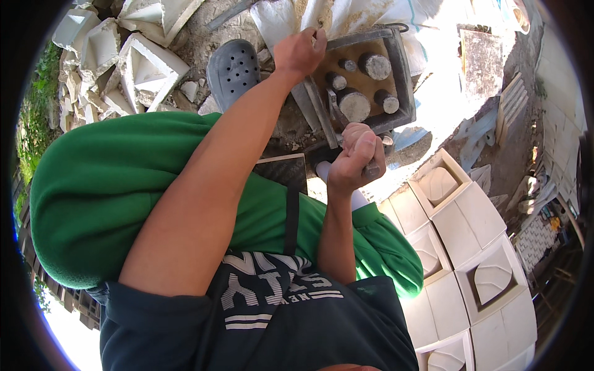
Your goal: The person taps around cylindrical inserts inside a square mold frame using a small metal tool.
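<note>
- Dark T-shirt (272,337) with pale printing is filling the space nearest the camera, and green trousers (105,198) are spreading out on both sides of it.
- Just beyond the knees, a dark, square-cornered frame (404,86) is lying on a pale sheet (427,15), tilting slightly in the view; its rim is looking scuffed and dusty.
- Inside it, sandy brown fill (370,87) is covering the bottom, and five round grey cylinders (354,105) are standing up from it, two of them wide, the others narrower, their tops appearing mottled and powdery.
- Right hand (357,157) is closing tightly around a grey handle (371,170), whose rounded end is poking out below the fist; the hand is hovering near the frame's lower edge, and what is forming the tool's far end I cannot tell.
- Left hand (299,52) is curling its fingers closed by the frame's upper left corner; whether it is gripping anything I cannot tell.
- Grey clog (234,71) with holes is resting beside the left wrist.
- Broken white castings (148,74) are piling up at the far left, while cream hollow blocks (486,216) are sitting in rows at the lower right.
</note>
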`<state>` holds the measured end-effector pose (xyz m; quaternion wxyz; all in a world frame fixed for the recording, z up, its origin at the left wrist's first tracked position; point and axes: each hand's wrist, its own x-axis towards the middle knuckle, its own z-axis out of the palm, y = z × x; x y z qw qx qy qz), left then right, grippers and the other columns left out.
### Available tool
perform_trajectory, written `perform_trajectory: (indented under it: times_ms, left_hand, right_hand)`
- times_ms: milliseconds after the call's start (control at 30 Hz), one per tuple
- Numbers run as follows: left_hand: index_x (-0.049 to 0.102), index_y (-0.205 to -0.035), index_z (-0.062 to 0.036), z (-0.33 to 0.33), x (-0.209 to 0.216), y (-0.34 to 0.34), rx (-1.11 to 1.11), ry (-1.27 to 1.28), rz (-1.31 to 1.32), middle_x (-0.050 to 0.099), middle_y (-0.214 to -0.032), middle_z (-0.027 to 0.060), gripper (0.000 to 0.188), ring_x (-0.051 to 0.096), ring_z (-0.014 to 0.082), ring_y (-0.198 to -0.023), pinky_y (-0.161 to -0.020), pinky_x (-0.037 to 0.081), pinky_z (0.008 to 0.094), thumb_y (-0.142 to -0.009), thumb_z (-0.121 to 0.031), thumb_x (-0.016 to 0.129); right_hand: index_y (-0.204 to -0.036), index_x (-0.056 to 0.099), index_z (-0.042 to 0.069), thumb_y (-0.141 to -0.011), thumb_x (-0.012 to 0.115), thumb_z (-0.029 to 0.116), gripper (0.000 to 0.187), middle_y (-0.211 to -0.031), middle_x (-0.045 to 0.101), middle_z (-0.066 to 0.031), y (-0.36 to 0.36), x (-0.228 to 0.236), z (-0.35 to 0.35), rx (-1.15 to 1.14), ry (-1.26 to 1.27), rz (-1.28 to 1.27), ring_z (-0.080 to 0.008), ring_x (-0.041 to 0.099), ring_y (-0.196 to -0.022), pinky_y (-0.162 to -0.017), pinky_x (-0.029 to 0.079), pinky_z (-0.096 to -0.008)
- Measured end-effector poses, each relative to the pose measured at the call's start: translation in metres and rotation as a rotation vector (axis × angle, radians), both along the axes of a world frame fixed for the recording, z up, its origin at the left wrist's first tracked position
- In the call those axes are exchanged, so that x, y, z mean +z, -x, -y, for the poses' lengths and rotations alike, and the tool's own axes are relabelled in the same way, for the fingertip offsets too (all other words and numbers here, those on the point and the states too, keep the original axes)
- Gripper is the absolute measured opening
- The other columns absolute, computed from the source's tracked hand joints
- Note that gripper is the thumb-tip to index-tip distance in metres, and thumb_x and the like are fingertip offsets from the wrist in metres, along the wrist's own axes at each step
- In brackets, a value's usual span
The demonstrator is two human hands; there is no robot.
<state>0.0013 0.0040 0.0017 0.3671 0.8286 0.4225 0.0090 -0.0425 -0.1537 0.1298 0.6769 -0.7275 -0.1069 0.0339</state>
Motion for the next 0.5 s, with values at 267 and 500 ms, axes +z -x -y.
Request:
perform_trajectory:
  times_ms: [267, 500]
  left_hand:
    - [0.069, -0.101, -0.0095, -0.002, -0.003, 0.003, 0.003, 0.021, 0.008, 0.070, -0.082, 0.0177, 0.045, 0.066, 0.0394, -0.081, -0.075, 0.051, 0.0474, -0.094, -0.047, 0.046]
    - [0.070, -0.099, -0.0102, 0.000, -0.003, 0.003, -0.005, 0.006, 0.038, 0.070, -0.081, 0.0153, 0.042, 0.066, 0.0385, -0.079, -0.074, 0.051, 0.0474, -0.094, -0.045, 0.046]
  right_hand:
    - [-0.064, 0.045, -0.003, -0.092, 0.045, 0.005, 0.029, -0.058, 0.046, -0.0056, 0.001, 0.007, -0.002, 0.060, -0.036, 0.029, -0.0125, 0.042, -0.052, -0.047, 0.031, -0.0287]
    - [-0.063, 0.039, 0.001, -0.097, 0.041, 0.007, 0.034, -0.057, 0.042, -0.0044, 0.001, 0.015, -0.007, 0.083, -0.011, 0.062, -0.0137, 0.039, -0.053, -0.051, 0.033, -0.0302]
